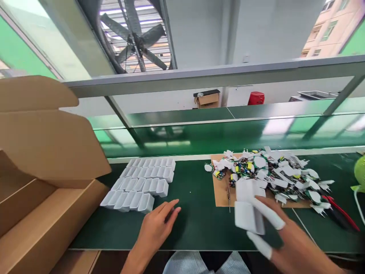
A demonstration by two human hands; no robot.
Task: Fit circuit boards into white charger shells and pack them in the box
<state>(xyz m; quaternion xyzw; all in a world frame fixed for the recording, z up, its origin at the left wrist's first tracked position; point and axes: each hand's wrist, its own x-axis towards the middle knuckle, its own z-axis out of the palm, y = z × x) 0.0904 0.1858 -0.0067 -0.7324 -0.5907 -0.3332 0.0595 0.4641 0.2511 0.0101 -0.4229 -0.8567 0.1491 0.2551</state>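
My right hand [281, 232], with white finger cots on thumb and forefinger, grips a white plastic charger casing [248, 216] just above the green mat [196, 220]. A second white casing [245, 189] sits right behind it, and whether the hand touches it I cannot tell. My left hand [158, 226] rests on the mat with fingers stretched out and nothing in it, close to the front row of white casings [142, 183] laid out in neat rows. A heap of small circuit boards and white covers [270, 173] lies on a cardboard sheet [221, 192].
A large open cardboard box [42, 171] stands at the left. A thin metal tool [228, 195] lies on the cardboard sheet. Red-handled cutters [340, 216] lie at the right, near a yellow-green object [359, 172]. A green conveyor belt [228, 133] runs behind the mat.
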